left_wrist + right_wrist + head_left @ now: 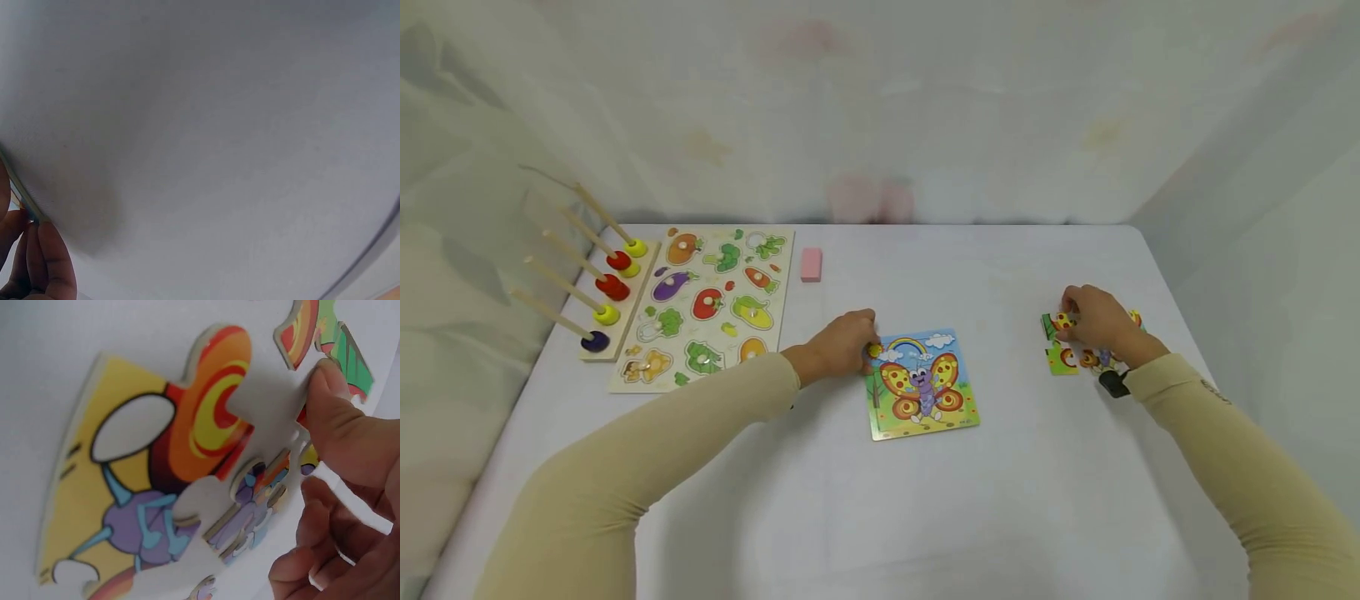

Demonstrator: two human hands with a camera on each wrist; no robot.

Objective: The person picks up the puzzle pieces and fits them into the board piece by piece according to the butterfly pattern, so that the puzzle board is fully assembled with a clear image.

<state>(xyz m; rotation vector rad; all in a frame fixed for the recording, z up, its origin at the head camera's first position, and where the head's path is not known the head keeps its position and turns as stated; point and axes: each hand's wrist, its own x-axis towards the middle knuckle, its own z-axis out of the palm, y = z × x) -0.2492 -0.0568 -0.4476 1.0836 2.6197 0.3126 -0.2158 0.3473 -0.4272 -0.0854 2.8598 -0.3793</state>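
My left hand [844, 342] pinches the upper left edge of a square butterfly picture board [925, 392], its thumb and fingertips at the rim. In the left wrist view the fingers [53, 262] close on the thin edge of that board. Over at the right, my right hand [1097, 321] bends over loose jigsaw pieces, thumb and fingers around a red and yellow puzzle piece [1063, 322]. The right wrist view has the thumb [334, 394] over the pieces, hiding part of them. Near it lies a large yellow and orange piece [119, 475] with a purple figure.
A vegetable peg board [730, 279] lies at the left, beside a wooden base with slanted rods and coloured rings [613, 287]. Behind the picture board is a pink block [811, 265]. White curtain hangs around the table [925, 517]. A black object [1113, 384] is at the right wrist.
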